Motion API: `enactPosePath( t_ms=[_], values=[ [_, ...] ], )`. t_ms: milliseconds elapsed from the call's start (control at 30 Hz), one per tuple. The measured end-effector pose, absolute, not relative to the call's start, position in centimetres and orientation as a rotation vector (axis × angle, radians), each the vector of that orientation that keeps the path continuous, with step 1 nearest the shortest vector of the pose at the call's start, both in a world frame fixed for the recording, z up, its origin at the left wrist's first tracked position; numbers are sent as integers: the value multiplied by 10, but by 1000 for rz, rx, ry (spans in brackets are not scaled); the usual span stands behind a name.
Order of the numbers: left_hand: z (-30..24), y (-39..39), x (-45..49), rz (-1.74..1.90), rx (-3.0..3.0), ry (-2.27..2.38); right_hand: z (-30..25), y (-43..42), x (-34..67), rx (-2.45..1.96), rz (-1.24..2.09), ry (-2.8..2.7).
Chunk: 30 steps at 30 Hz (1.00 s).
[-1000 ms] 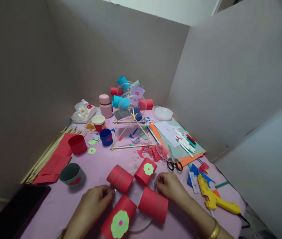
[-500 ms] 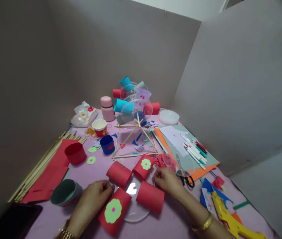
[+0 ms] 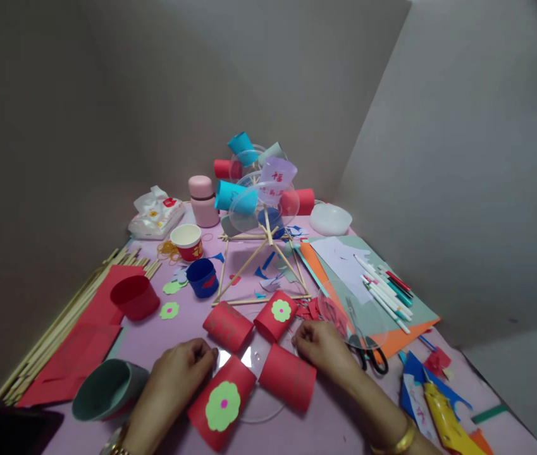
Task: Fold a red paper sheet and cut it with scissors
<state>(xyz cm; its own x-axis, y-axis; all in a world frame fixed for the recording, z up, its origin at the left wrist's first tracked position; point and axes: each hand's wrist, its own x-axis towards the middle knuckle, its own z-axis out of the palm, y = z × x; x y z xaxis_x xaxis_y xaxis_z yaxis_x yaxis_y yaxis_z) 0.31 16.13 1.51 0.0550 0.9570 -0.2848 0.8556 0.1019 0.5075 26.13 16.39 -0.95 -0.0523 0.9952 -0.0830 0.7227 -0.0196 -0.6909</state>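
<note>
**Item:** clear plastic disc (image 3: 255, 412), flat on the pink counter (image 3: 187, 328), at the near edge, centre of view.

**Borne on it:** four red paper cups on their sides, spread crosswise.
- far-left cup (image 3: 227, 326), plain
- far-right cup (image 3: 275, 316), with a green flower
- near-right cup (image 3: 288, 378), plain
- near-left cup (image 3: 221, 403), with a green flower

**Left hand** (image 3: 179, 371): at the disc's left edge, between the far-left cup and the near-left cup. Its fingers (image 3: 202, 351) are curled together with the tips at the rim. Whether they pinch it cannot be told. A watch (image 3: 115, 444) is on the wrist.

**Right hand** (image 3: 321, 344): at the disc's right edge, between the far-right cup and the near-right cup. Its fingers (image 3: 302, 335) are curled with the tips at the rim. The grip likewise cannot be told. A gold bangle (image 3: 403, 436) is on the wrist.

**Left of the hands:**
- grey-green cup (image 3: 104, 388), tilted
- red cup (image 3: 134, 297), upright on red paper sheets (image 3: 81, 347)
- bamboo sticks (image 3: 54, 335), along the wall

**Beyond the disc:**
- blue cup (image 3: 202, 277)
- white cup (image 3: 187, 240)
- pink bottle (image 3: 203, 201)
- tissue pack (image 3: 155, 215)
- stick frame (image 3: 261, 265), carrying a wheel of coloured cups (image 3: 261, 189)
- white bowl (image 3: 329, 218)

**Right of the hands:**
- scissors (image 3: 371, 355), just beside the right hand
- markers (image 3: 384, 291), on stacked card
- yellow glue gun (image 3: 446, 424), near the corner
</note>
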Motion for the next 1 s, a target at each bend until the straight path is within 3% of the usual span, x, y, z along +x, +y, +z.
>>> enactPosePath(
  t_ms=[400,633,1000],
  values=[
    [25,131,-1,494,1719,1824,9,133,273,-1659,712,-1699],
    [1,78,23,1209,2054,1827,-6,94,259,-1483,453,-1779],
    [-18,56,39,1447,2062,1858,-41,84,254,-1403,227,-1765]
  ],
)
